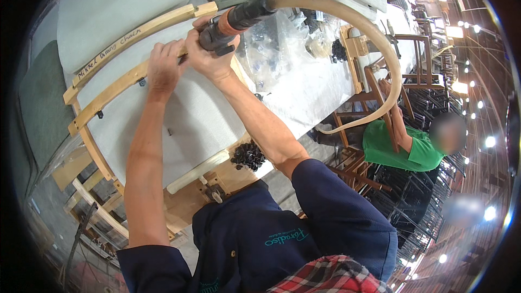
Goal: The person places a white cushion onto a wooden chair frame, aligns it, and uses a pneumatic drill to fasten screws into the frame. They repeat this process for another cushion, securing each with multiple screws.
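My right hand (pixel 209 57) is wrapped round a black and orange hose-fed power tool (pixel 230 21), which lies slanted over the far part of a wooden frame. Close beside it, my left hand (pixel 164 65) has its fingers closed together near the curved wooden rail (pixel 116 91). Whatever those fingers pinch is hidden, and so is the tool's tip. Under both forearms lies a light grey upholstered pad (pixel 184 125) inside the frame. Small black clips (pixel 142 82) sit along the rail. One small dark piece (pixel 169 132) stands on the pad.
A pale hose (pixel 380 38) loops from the tool to the right. Heaps of small black parts (pixel 248 156) lie near me and further right (pixel 338 50). Clear plastic bags (pixel 271 49) and stacked grey pads (pixel 125 5) are beyond. A person in green (pixel 401 146) handles a wooden chair.
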A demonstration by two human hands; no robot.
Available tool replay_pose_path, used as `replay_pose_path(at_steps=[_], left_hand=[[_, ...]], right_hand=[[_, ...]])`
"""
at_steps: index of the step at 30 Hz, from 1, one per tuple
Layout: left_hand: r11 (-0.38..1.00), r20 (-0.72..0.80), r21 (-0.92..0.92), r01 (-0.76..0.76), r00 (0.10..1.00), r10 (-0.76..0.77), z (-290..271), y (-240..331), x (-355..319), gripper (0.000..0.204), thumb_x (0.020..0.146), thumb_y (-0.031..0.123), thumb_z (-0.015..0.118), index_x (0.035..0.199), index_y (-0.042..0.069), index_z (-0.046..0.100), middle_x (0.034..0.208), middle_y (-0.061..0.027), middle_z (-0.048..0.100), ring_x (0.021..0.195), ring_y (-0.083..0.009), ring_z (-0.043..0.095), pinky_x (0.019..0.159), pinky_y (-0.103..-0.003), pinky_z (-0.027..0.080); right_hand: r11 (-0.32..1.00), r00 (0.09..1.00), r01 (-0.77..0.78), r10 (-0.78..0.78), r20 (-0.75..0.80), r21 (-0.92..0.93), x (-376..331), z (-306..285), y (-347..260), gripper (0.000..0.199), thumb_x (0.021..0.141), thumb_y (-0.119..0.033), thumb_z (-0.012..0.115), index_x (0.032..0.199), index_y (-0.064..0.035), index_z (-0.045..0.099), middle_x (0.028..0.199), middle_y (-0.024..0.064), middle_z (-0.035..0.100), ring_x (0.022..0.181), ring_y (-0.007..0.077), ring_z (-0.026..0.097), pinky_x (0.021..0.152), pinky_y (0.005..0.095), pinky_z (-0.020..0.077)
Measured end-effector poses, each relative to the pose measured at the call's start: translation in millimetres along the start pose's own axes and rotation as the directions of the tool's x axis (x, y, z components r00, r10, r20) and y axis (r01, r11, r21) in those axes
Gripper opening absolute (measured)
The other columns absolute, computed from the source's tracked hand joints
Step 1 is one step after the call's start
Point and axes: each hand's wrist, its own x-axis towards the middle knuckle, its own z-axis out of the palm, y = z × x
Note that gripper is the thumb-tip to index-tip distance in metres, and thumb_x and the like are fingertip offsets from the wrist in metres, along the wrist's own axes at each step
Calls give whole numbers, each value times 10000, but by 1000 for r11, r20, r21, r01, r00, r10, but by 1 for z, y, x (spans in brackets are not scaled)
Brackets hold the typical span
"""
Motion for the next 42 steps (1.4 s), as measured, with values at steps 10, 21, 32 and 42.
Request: replay_pose_path(at_steps=[10,21,32,42], left_hand=[[1000,-13,10,1,1000,-1,6,-2,3,531,713,172,865,1194,71,662,1107,-66,708,955,-281,595,882,-393,505],[1000,-55,19,17,998,-16,13,-4,-7,542,720,291,854,1199,131,659,1132,-9,696,1020,-250,574,934,-385,499],[995,-57,83,59,997,-55,13,-1,-6,498,742,289,844,1183,149,657,1064,21,686,977,-216,550,895,-352,505],[992,19,98,83,996,-85,13,-1,-7,502,775,364,817,1209,168,656,1096,31,671,1030,-203,540,942,-336,480]], right_hand=[[1000,1000,-24,24,3,-18,-2,-5,15,184,791,34,686,963,3,626,808,13,633,678,83,607,635,245,505],[490,811,-532,527,252,690,-13,-33,65,491,727,-92,840,1138,8,589,1026,46,644,966,119,624,868,246,513],[996,1000,-4,1,30,91,4,-6,15,136,808,105,654,922,34,628,758,60,679,636,127,674,616,256,551],[990,999,-6,-1,46,141,4,-7,27,149,812,81,684,922,31,597,760,59,684,644,110,673,605,247,546]])
